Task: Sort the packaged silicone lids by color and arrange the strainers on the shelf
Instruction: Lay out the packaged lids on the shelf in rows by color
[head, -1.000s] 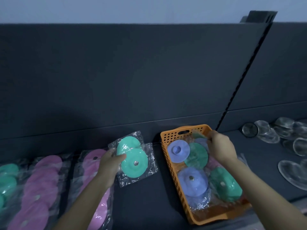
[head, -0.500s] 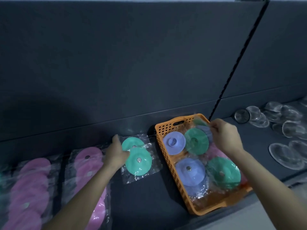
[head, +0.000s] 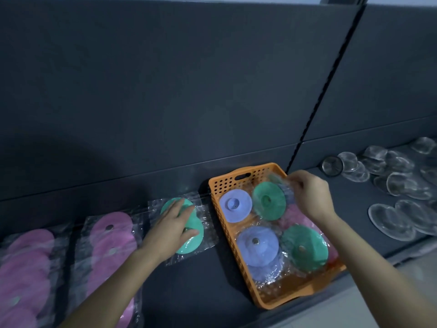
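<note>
Dark grey shelf (head: 189, 285) carries, left to right: bagged pink silicone lids (head: 111, 235), one bagged mint-green lid pack (head: 192, 240), an orange perforated basket (head: 238, 256) of bagged lids, and clear strainers (head: 397, 185) well apart at right.

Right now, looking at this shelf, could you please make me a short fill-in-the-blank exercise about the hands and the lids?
1. The left hand lies flat on a packaged lid of ____ color.
2. The basket holding mixed lids is ____ in color.
3. The right hand pinches a package at the ____ end of the basket.
4. The packaged lids directly left of the left hand are ____.

Missing words: green; orange; far; pink
</note>
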### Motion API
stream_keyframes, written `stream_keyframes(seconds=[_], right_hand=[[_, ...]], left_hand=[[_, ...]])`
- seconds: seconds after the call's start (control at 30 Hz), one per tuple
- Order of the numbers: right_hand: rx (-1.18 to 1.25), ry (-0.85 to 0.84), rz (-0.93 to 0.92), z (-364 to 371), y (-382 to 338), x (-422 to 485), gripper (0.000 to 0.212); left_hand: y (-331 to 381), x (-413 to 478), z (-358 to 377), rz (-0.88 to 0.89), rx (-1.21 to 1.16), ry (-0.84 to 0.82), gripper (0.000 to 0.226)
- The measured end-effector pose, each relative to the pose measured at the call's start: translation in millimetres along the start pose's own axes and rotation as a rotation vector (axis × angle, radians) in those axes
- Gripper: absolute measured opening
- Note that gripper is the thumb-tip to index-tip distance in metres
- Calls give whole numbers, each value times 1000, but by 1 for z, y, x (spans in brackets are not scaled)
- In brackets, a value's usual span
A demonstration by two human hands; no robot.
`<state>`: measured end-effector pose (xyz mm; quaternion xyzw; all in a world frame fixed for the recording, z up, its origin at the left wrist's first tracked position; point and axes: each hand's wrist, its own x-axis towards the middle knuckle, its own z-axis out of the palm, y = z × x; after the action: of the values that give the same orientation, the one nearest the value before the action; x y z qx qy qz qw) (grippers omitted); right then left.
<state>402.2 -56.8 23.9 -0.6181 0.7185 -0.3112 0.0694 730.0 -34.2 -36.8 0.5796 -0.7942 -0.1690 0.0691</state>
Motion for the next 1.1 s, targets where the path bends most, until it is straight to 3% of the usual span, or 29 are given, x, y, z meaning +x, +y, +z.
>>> stream_keyframes(seconds=[0.13,0.2,0.3,0.4,0.5,0.63,0.8,0.93,1.1], right_hand=[[181,22,82,-9,-1,1,21],[268,7,102,-13,-3,-2,22],[389,-9,104,-17,-4,-6,24],[583,-27,126,-22,-7,-12,25],[720,-58,131,-28,-8,-17,22],[938,-73,232,-35,-7,-22,20],[989,-88,294,-42,-5,-26,20],[1011,-233,311,-38,-9,-29,16],[1184,-325,313,-30,-18,-36,15]], left_hand=[[47,9,-28,120,-218,340,48],[77,14,-36,192,-285,389,41],[122,26,-27,284,-305,263,56],[153,41,-8,186,-328,42,94],[175,49,6,117,-282,32,117],[185,50,12,96,-274,176,109],[178,49,9,145,-293,275,91],[180,47,8,104,-696,66,98],[180,40,8,69,-1040,75,99]])
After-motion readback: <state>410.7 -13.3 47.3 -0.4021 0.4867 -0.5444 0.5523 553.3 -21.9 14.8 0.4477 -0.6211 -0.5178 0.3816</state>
